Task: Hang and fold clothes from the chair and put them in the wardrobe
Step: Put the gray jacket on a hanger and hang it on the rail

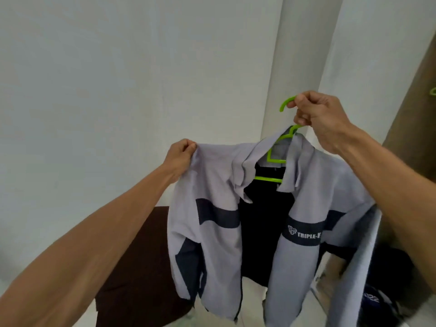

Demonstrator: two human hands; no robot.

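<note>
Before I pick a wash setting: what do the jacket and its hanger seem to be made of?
The jacket looks like a thin woven fabric, matte grey with dark panels; it creases and drapes limply where the left hand pinches its shoulder. Cotton or synthetic, I can't tell. The hanger looks like moulded plastic: smooth, bright green, slightly glossy.

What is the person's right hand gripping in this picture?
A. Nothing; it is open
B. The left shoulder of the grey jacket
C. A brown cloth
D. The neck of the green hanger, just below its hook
D: the right hand is closed round the neck of the green hanger just under its hook, with the grey jacket hanging from it, while the left hand pinches the jacket's shoulder.
</note>
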